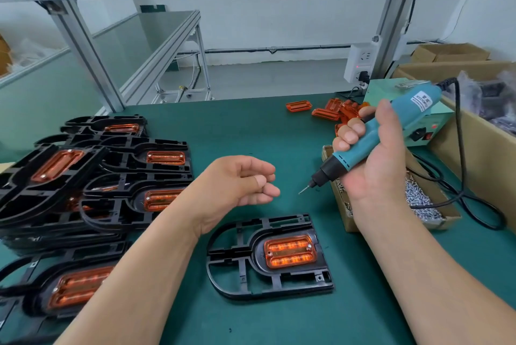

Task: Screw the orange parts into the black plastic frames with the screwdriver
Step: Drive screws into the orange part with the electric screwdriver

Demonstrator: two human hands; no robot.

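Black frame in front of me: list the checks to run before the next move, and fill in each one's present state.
1. Seating: ok, the orange part lies in the recess of the black frame.
2. Fastening: ok, the metal heads of two screws show at opposite corners.
3. Tool grip: ok, the right hand grips the screwdriver.
4. Clearance: ok, the bit hangs above the mat, apart from the frame.
5. Screw loaded on the bit: cannot tell, too small.
6. Free hand: ok, the left hand holds nothing, fingers loosely curled.
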